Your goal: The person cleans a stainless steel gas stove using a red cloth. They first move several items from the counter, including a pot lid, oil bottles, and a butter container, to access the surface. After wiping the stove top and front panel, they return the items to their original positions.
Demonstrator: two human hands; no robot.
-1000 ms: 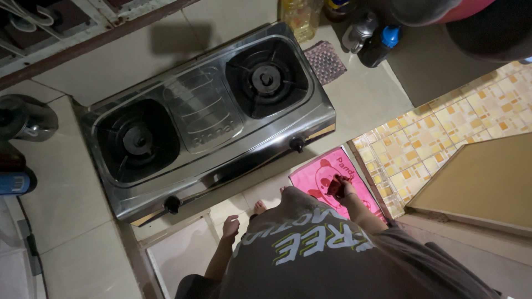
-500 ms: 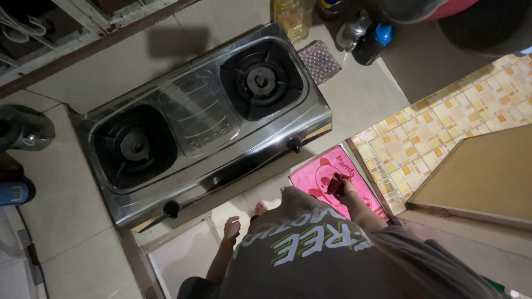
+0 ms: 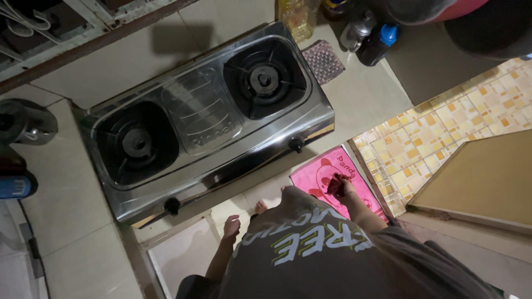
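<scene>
**Dim kitchen: hands low in front of the stove**

Kitchen floor shows closest in, below a grey shirt (image 3: 332, 254) that fills the bottom of the view. The left hand (image 3: 231, 226) hangs at the person's side with nothing in it, its fingers loose and slightly curled; it is near the counter's front edge, but I cannot tell whether it touches. A bare foot (image 3: 260, 207) shows just beyond it. The right hand (image 3: 342, 188) is held out in front of the body with its fingers closed around a small dark red thing (image 3: 334, 184). What that thing is cannot be made out in this light. It sits in the hand, above a pink mat (image 3: 313, 176) on the floor, with patterned yellow tiles (image 3: 421, 138) to the right.

Over the last second almost nothing has changed. Both hands are where they were, the grip on the dark red thing is the same, and only the view has drifted a little.

Further out, a steel two-burner stove (image 3: 205, 111) stands askew on the pale counter (image 3: 366, 94), its two knobs (image 3: 172, 205) facing the person and both burners bare. Past it lie a checked pad (image 3: 323, 60), a dark bottle with a blue cap (image 3: 378, 44) and a yellow bottle (image 3: 296, 14). A metal pot (image 3: 25, 122) stands at the far left.
</scene>
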